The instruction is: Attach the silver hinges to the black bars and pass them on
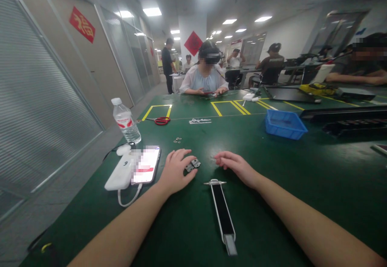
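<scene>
My left hand [177,171] rests low over the green table, its thumb and fingers curled around small grey metal pieces [192,165]. To the right, my right hand [237,166] has its fingertips pinched together; what they hold, if anything, is too small to tell. Between my forearms lies a long tool [223,214] with a black strip, a white frame, a crossbar at its far end and a flat metal tip at its near end. Several tiny metal parts [177,140] lie beyond my left hand.
At left are a water bottle [125,122], a white power bank [119,172] and a lit phone [147,165]. Farther off lie red-handled scissors [162,120], small white pieces [200,121] and a blue bin [285,125]. A person [205,75] sits across the table [287,170].
</scene>
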Demonstrator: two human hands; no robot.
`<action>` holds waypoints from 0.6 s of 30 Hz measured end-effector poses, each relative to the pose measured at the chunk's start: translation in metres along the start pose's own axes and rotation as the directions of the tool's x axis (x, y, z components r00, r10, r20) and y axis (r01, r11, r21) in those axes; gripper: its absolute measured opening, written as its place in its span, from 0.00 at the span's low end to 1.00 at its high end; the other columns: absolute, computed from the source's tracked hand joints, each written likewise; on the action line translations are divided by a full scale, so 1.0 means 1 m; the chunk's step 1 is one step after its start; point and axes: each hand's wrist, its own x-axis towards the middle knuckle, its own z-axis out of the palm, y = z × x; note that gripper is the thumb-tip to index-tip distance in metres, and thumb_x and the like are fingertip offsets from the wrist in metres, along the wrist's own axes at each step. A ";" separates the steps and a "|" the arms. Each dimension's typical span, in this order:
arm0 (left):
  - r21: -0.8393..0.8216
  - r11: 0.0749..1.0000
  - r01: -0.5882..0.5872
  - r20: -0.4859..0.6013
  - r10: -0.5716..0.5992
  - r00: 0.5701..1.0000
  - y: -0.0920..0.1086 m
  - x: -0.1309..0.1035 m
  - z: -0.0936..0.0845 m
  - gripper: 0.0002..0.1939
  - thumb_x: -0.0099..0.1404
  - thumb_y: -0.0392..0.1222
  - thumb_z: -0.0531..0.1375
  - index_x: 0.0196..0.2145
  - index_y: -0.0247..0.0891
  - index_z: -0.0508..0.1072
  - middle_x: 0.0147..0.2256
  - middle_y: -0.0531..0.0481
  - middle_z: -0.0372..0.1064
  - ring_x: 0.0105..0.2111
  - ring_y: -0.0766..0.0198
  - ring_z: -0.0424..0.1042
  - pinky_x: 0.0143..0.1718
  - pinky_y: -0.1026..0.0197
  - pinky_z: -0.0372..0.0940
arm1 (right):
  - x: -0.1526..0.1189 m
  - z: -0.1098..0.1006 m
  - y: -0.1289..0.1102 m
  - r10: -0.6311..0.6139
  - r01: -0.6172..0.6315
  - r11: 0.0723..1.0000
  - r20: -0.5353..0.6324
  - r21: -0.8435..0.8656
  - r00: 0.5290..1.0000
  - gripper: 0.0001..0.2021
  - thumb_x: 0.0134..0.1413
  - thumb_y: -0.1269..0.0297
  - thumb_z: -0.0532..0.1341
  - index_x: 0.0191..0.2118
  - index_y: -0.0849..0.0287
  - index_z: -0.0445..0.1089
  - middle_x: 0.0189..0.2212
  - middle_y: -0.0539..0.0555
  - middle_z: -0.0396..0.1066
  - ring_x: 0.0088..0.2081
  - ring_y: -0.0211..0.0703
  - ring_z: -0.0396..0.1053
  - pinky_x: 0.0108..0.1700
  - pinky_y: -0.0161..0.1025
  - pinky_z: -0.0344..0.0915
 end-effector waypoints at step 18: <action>0.090 0.996 0.001 0.143 -0.014 0.990 -0.008 0.013 0.002 0.10 0.68 0.35 0.54 0.40 0.43 0.74 0.42 0.50 0.72 0.46 0.57 0.66 0.50 0.49 0.49 | -0.042 0.018 -0.043 0.066 0.256 0.686 0.409 -0.681 0.910 0.11 0.58 0.63 0.59 0.46 0.59 0.69 0.40 0.55 0.69 0.39 0.42 0.66 0.42 0.41 0.65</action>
